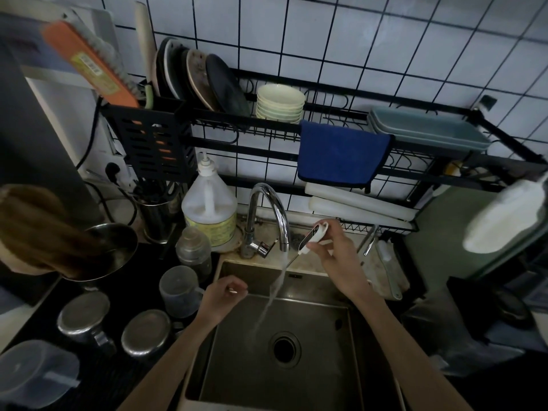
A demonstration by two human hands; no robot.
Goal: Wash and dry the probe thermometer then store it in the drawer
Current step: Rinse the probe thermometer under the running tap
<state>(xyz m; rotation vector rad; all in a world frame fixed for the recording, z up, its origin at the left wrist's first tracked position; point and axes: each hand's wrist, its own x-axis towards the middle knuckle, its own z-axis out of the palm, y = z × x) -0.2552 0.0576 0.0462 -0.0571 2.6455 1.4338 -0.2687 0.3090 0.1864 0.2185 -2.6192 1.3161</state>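
The probe thermometer (313, 235) is white with a dark display. My right hand (336, 258) holds it by the body, just right of the chrome faucet (268, 215). Its thin metal probe points down-left into the water stream (277, 287) running from the spout into the steel sink (353, 345). My left hand (226, 295) hovers over the sink's left rim with fingers loosely curled and nothing visible in it. A blue cloth (341, 154) hangs from the black dish rack (415, 173) behind the faucet. No drawer is in view.
A large soap jug (210, 206) and a small jar (194, 247) stand left of the faucet. Cups and metal lids (146, 333) crowd the dark counter at left, beside a steel bowl (114, 250). Plates and bowls (280, 103) fill the rack. Cutting boards (358, 207) lie behind the sink.
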